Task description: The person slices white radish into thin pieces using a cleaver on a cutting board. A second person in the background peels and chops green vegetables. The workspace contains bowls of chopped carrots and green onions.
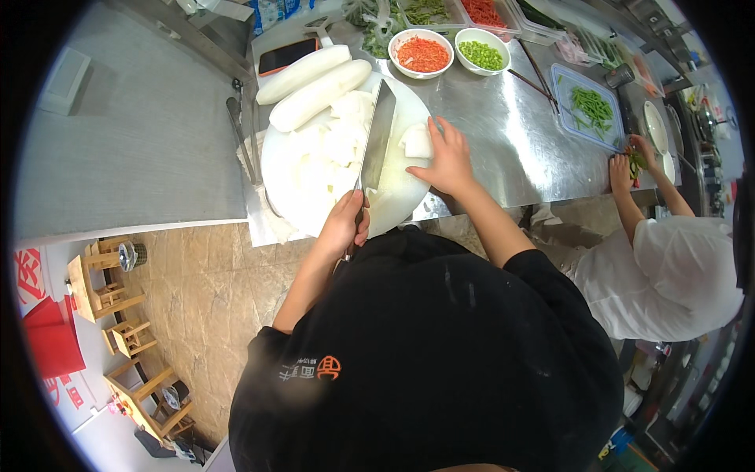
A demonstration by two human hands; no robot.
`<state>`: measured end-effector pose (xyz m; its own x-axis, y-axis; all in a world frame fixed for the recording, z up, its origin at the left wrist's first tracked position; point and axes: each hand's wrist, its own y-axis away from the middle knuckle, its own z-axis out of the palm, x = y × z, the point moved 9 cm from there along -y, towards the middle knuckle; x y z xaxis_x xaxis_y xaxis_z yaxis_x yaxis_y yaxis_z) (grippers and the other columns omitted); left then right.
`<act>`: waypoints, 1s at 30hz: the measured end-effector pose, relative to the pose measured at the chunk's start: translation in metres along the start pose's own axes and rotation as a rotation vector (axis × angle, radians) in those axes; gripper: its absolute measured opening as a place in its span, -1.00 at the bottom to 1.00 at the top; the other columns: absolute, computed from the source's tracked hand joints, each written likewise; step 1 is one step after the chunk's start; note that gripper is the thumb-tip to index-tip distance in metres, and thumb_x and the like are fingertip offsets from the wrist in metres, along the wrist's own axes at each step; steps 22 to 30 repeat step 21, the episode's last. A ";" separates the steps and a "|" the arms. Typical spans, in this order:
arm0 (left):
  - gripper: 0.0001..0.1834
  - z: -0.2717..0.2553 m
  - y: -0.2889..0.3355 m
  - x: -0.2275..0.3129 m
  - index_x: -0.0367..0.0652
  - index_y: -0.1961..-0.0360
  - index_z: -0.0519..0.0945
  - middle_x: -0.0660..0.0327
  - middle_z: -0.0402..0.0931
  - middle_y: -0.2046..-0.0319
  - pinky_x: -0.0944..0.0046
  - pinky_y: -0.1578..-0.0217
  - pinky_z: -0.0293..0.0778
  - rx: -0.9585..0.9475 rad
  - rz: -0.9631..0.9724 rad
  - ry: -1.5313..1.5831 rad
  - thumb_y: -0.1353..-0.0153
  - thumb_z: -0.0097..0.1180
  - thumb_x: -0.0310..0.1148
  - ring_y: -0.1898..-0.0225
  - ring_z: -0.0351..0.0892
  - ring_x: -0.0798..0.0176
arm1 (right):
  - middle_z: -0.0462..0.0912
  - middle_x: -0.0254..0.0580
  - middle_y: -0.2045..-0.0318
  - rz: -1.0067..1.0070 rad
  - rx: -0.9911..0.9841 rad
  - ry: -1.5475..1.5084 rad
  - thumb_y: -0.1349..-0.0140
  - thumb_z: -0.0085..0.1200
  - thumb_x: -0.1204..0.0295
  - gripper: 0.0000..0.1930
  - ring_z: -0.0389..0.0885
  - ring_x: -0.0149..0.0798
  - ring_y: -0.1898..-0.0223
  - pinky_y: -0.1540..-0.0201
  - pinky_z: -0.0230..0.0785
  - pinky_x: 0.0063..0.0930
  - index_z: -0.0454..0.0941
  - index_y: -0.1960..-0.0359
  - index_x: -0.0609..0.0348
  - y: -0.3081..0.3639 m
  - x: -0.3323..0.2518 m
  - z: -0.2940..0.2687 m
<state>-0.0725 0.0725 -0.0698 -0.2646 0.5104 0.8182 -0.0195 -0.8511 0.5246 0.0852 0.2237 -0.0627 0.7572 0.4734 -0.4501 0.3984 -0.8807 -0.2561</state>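
My left hand is closed round the handle of a cleaver, its broad blade standing over the round white cutting board. My right hand has thumb and fingers apart beside a cut white radish piece at the board's right side; whether it touches the piece I cannot tell. Left of the blade lies a heap of white radish chunks. Two long peeled white radishes lie side by side at the board's far left.
Beyond the board stand a bowl of chopped red pepper and a bowl of chopped green pieces. A phone lies at the far left, chopsticks to the right. A co-worker in white handles vegetables near a tray of green beans.
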 end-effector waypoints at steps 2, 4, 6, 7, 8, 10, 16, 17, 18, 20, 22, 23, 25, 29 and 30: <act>-0.63 0.003 0.004 0.003 -0.18 0.29 0.30 0.28 0.20 0.73 0.39 0.73 0.15 0.001 0.004 0.014 -0.43 -0.35 -0.08 0.80 0.14 0.40 | 0.37 -0.05 -0.12 0.009 -0.022 0.009 0.25 0.35 0.13 -0.02 0.23 -0.05 -0.22 -0.24 -0.06 0.20 0.17 -0.29 0.11 -0.005 0.003 0.009; -0.64 0.007 0.006 0.004 -0.19 0.29 0.29 0.28 0.20 0.74 0.39 0.73 0.16 -0.017 0.014 0.047 -0.44 -0.36 -0.10 0.80 0.14 0.39 | 0.43 -0.07 -0.07 0.048 -0.091 0.048 0.25 0.35 0.16 -0.04 0.29 -0.06 -0.17 -0.23 -0.06 0.19 0.18 -0.29 0.07 -0.012 0.001 0.019; -0.65 0.010 0.008 0.006 -0.19 0.30 0.29 0.27 0.20 0.74 0.39 0.73 0.16 -0.034 0.026 0.058 -0.44 -0.35 -0.11 0.80 0.14 0.39 | 0.51 -0.15 0.02 0.083 -0.098 0.004 0.23 0.34 0.19 -0.09 0.36 -0.09 -0.11 -0.22 -0.03 0.11 0.21 -0.27 0.00 -0.020 -0.003 0.014; -0.65 0.011 0.009 0.007 -0.20 0.30 0.29 0.27 0.21 0.74 0.39 0.73 0.15 -0.043 0.032 0.063 -0.44 -0.35 -0.12 0.80 0.14 0.39 | 0.54 -0.18 0.06 0.101 -0.101 -0.017 0.23 0.33 0.20 -0.11 0.39 -0.10 -0.08 -0.21 -0.02 0.07 0.23 -0.26 -0.03 -0.023 -0.004 0.013; -0.65 0.010 0.011 0.008 -0.20 0.31 0.29 0.27 0.21 0.74 0.39 0.73 0.15 -0.032 0.037 0.051 -0.44 -0.34 -0.12 0.80 0.15 0.39 | 0.56 -0.22 0.09 0.080 -0.094 -0.034 0.23 0.35 0.21 -0.11 0.40 -0.12 -0.06 -0.20 0.00 0.01 0.24 -0.25 -0.03 -0.024 -0.006 0.014; -0.65 0.010 0.014 0.009 -0.19 0.31 0.28 0.27 0.21 0.74 0.39 0.73 0.15 -0.012 0.047 0.025 -0.44 -0.34 -0.12 0.80 0.15 0.39 | 0.60 -0.30 0.14 0.039 -0.078 -0.068 0.24 0.39 0.23 -0.13 0.43 -0.17 -0.02 -0.17 0.03 -0.09 0.27 -0.23 -0.05 -0.025 -0.007 0.017; -0.66 0.014 0.010 -0.011 -0.20 0.32 0.28 0.26 0.23 0.74 0.39 0.72 0.16 -0.011 -0.059 -0.108 -0.42 -0.28 -0.12 0.79 0.17 0.39 | 0.55 -0.25 0.04 -0.075 -0.019 -0.144 0.25 0.41 0.22 -0.10 0.39 -0.13 -0.07 -0.18 0.01 -0.11 0.24 -0.24 -0.05 -0.021 -0.003 0.019; -0.66 0.016 0.010 -0.014 -0.20 0.32 0.30 0.27 0.24 0.73 0.39 0.72 0.17 0.011 -0.090 -0.112 -0.41 -0.25 -0.12 0.78 0.19 0.39 | 0.49 -0.20 -0.03 -0.057 0.039 -0.163 0.24 0.40 0.22 -0.07 0.36 -0.10 -0.11 -0.19 0.00 -0.10 0.20 -0.27 -0.06 -0.018 -0.003 0.017; -0.66 0.018 0.009 -0.015 -0.21 0.31 0.30 0.27 0.24 0.73 0.39 0.72 0.17 0.022 -0.098 -0.129 -0.41 -0.24 -0.12 0.78 0.19 0.39 | 0.42 -0.15 -0.10 -0.039 0.097 -0.182 0.23 0.40 0.22 -0.04 0.32 -0.06 -0.14 -0.21 -0.02 -0.10 0.16 -0.29 -0.07 -0.012 -0.003 0.015; -0.66 0.021 0.008 -0.016 -0.21 0.29 0.32 0.28 0.24 0.73 0.39 0.72 0.18 0.044 -0.115 -0.164 -0.40 -0.22 -0.11 0.78 0.21 0.39 | 0.27 -0.08 -0.23 0.003 0.198 -0.295 0.17 0.37 0.23 -0.02 0.22 0.00 -0.23 -0.27 -0.09 -0.10 0.06 -0.33 -0.09 -0.005 0.004 0.016; -0.65 0.021 0.008 -0.016 -0.22 0.27 0.33 0.26 0.26 0.73 0.38 0.71 0.19 0.045 -0.109 -0.186 -0.39 -0.19 -0.10 0.77 0.23 0.39 | 0.19 -0.07 -0.28 0.025 0.241 -0.389 0.12 0.34 0.25 -0.03 0.15 0.03 -0.28 -0.31 -0.15 -0.10 0.00 -0.35 -0.10 -0.001 0.010 0.018; -0.65 0.021 0.008 -0.016 -0.22 0.27 0.33 0.26 0.26 0.73 0.38 0.71 0.19 0.045 -0.109 -0.186 -0.39 -0.19 -0.10 0.77 0.23 0.39 | 0.19 -0.07 -0.28 0.025 0.241 -0.389 0.12 0.34 0.25 -0.03 0.15 0.03 -0.28 -0.31 -0.15 -0.10 0.00 -0.35 -0.10 -0.001 0.010 0.018; -0.65 0.021 0.008 -0.016 -0.22 0.27 0.33 0.26 0.26 0.73 0.38 0.71 0.19 0.045 -0.109 -0.186 -0.39 -0.19 -0.10 0.77 0.23 0.39 | 0.19 -0.07 -0.28 0.025 0.241 -0.389 0.12 0.34 0.25 -0.03 0.15 0.03 -0.28 -0.31 -0.15 -0.10 0.00 -0.35 -0.10 -0.001 0.010 0.018; -0.65 0.021 0.008 -0.016 -0.22 0.27 0.33 0.26 0.26 0.73 0.38 0.71 0.19 0.045 -0.109 -0.186 -0.39 -0.19 -0.10 0.77 0.23 0.39 | 0.19 -0.07 -0.28 0.025 0.241 -0.389 0.12 0.34 0.25 -0.03 0.15 0.03 -0.28 -0.31 -0.15 -0.10 0.00 -0.35 -0.10 -0.001 0.010 0.018; -0.65 0.021 0.008 -0.016 -0.22 0.27 0.33 0.26 0.26 0.73 0.38 0.71 0.19 0.045 -0.109 -0.186 -0.39 -0.19 -0.10 0.77 0.23 0.39 | 0.19 -0.07 -0.28 0.025 0.241 -0.389 0.12 0.34 0.25 -0.03 0.15 0.03 -0.28 -0.31 -0.15 -0.10 0.00 -0.35 -0.10 -0.001 0.010 0.018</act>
